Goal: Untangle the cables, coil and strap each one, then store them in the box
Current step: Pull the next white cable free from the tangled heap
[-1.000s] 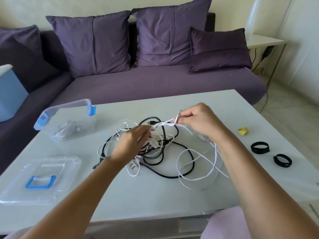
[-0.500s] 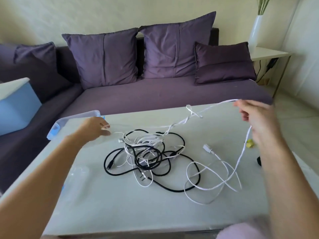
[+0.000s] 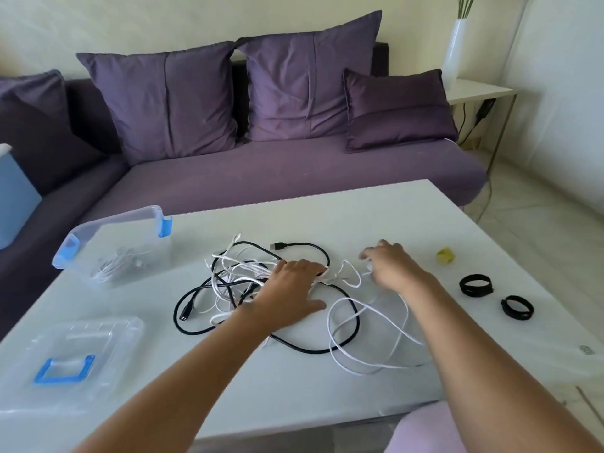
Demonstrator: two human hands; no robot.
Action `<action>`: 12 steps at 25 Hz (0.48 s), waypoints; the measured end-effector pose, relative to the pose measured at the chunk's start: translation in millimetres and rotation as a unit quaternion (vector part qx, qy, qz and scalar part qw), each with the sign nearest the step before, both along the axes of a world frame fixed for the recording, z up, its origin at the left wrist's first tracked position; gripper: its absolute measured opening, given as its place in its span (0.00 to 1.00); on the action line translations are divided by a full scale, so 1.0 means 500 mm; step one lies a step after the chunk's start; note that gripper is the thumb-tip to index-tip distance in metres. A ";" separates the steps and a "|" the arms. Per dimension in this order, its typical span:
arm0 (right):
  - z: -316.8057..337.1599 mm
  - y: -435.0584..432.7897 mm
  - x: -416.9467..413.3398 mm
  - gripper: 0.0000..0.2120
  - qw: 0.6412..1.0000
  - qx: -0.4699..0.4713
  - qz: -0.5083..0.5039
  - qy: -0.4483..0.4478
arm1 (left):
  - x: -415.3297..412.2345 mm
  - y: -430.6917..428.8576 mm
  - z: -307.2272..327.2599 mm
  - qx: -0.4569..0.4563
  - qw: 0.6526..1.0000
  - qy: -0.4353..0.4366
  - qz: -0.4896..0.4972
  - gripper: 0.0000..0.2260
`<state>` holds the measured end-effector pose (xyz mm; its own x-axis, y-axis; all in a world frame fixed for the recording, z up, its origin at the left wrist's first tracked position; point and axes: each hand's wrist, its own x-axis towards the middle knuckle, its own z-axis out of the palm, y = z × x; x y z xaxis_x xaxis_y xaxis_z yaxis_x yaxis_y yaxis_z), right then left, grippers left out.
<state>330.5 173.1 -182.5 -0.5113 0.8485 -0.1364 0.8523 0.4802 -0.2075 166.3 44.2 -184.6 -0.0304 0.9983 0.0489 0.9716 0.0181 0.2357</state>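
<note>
near the middle of the tabletop [image 3: 294,403] lies the tangle [image 3: 235,276] of cables. the left hand [image 3: 287,292] rests palm-down on its right edge, its fingers [image 3: 307,267] straight and spread, pressing the strands flat rather than curling round any of them. just to the right, the right hand [image 3: 392,271] hovers low over the surface. it is blurred and its fingers look loosely bent over a small white loop, but i cannot tell whether they pinch it or hold nothing. what matters is the white cable [image 3: 389,322]: its freed loops lie on the near side of the right hand and to the right of the knot, and the short strand between the two hands runs left to right. that puts the right hand nearer the loose length, so it looks best placed to draw it rightward while the left pins the knot. the black cable [image 3: 313,350] wraps round the white one beneath the left palm and would likely snag. the clear box [image 3: 114,221] stands far left with a pale coil inside. two black straps [image 3: 475,285] lie well right.
</note>
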 end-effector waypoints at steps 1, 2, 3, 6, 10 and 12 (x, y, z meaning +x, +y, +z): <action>-0.013 -0.002 -0.010 0.18 0.999 0.008 0.035 0.001 | -0.001 0.004 -0.014 -0.007 0.999 0.042 0.006 0.20; -0.026 -0.004 -0.020 0.17 0.998 0.022 0.067 -0.001 | -0.006 0.003 -0.021 0.001 0.998 0.054 0.019 0.16; -0.033 -0.010 -0.029 0.14 0.996 0.033 0.088 -0.003 | -0.011 0.001 -0.025 0.017 0.999 0.036 0.032 0.12; -0.044 -0.016 -0.049 0.11 0.991 0.024 0.119 0.053 | -0.028 -0.015 -0.026 0.036 0.996 -0.059 0.058 0.13; 0.006 -0.043 -0.064 0.12 0.983 -0.074 0.130 0.111 | -0.018 -0.026 -0.012 0.018 0.985 -0.161 0.062 0.33; 0.050 -0.063 -0.067 0.08 0.973 -0.086 0.147 0.153 | 0.000 -0.020 0.002 0.061 0.978 -0.196 0.033 0.39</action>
